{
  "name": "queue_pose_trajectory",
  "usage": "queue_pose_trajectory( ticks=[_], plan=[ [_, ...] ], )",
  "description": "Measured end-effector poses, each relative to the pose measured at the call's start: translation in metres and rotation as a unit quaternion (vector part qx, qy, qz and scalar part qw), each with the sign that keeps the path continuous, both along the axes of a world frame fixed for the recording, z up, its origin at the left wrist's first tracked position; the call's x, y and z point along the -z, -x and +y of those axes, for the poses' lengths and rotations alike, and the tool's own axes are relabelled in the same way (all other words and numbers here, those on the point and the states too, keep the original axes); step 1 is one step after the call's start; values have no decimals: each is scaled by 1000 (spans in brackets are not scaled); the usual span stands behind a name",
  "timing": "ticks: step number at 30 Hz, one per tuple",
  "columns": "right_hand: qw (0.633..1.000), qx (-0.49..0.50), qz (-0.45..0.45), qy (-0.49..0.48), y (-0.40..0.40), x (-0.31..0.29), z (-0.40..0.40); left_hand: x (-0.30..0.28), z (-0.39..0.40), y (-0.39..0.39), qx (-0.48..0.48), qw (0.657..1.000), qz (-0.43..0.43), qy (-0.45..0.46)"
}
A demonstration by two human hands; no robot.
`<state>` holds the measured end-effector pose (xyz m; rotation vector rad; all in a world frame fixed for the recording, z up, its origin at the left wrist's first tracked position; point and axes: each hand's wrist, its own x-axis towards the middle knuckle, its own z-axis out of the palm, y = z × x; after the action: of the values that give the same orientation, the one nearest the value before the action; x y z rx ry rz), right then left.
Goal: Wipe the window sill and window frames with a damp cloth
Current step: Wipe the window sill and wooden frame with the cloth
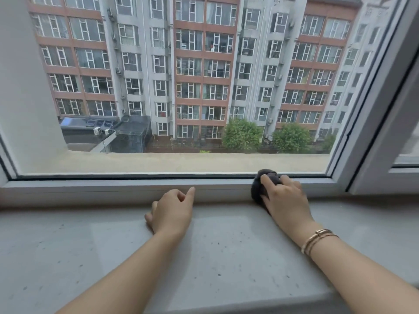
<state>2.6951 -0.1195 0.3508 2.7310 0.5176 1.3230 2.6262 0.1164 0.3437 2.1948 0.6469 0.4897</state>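
Observation:
A dark grey bunched cloth (258, 189) lies against the lower window frame (113, 186), right of centre. My right hand (285, 198) covers it, fingers curled over the cloth and pressing it onto the frame's bottom rail. My left hand (172, 210) rests on the pale grey stone window sill (226, 257) near the middle, fingers loosely curled, forefinger pointing toward the frame, holding nothing. Small dark specks dot the sill. A gold bracelet sits on my right wrist.
The large glass pane (181, 87) shows apartment blocks and trees outside. A vertical frame post (367, 137) rises at the right, with a second sash (405, 168) beyond it. A white wall reveal stands at the left edge.

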Motion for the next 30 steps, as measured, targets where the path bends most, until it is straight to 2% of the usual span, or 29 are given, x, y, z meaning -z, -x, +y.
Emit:
queue_pose_trajectory(
  ticks=[3, 8, 12, 15, 18, 21, 24, 27, 30],
  plan=[
    [1000, 7, 9, 17, 0, 1, 14, 1, -24, -13, 15, 1000, 3, -4],
    [997, -69, -10, 40, 11, 0, 66, 3, -38, -21, -4, 999, 5, -40],
    [995, -90, -1, 32, 5, 3, 43, 7, -38, -20, -19, 998, -4, -66],
    [999, -41, -3, 22, -11, 4, -19, 10, -31, -21, -23, 998, -12, -64],
    [998, 66, 7, 24, -25, -1, -86, 11, -32, -23, -27, 997, -19, -67],
    [988, 144, 41, 49, -30, -1, -99, 12, -34, -24, -29, 997, -16, -70],
    [993, 108, 31, 20, -24, -3, -73, 12, -36, -23, -34, 996, -16, -75],
    [998, 47, 4, 41, -13, -4, -34, 11, -37, -22, -36, 997, -19, -71],
    [998, -7, 22, 62, -7, -1, -12, 9, -36, -20, -38, 997, -22, -67]
  ],
)
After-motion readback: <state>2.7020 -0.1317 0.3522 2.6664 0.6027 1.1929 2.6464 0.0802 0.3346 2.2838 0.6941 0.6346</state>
